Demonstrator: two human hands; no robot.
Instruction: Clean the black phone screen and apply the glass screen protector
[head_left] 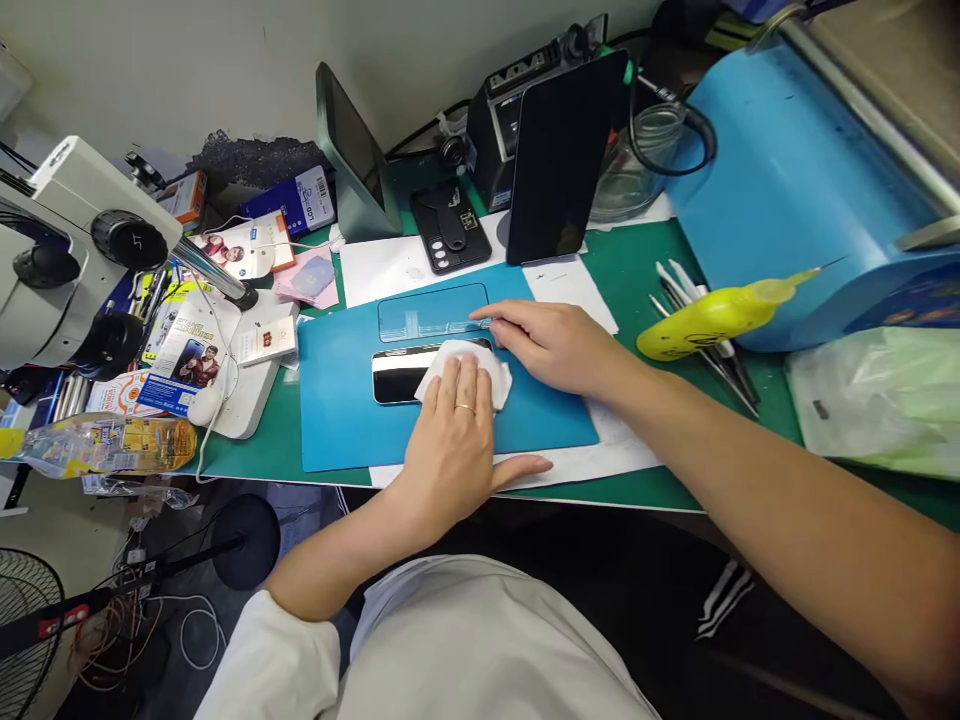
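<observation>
A black phone (396, 374) lies screen-up on a blue mat (337, 420). My left hand (454, 440) lies flat on a white wipe (480, 368), pressing it onto the phone's right half, fingers stretched out and thumb spread. My right hand (551, 340) rests just beyond the phone, its fingertips pinched on the tab of a clear screen protector film (431, 312) lying flat on the mat.
A microscope (67, 250) and small boxes crowd the left. A dark tablet (562, 160), a phone case (450, 230) and a power unit stand at the back. A yellow squeeze bottle (712, 315), tweezers and a blue roll (795, 170) are at right.
</observation>
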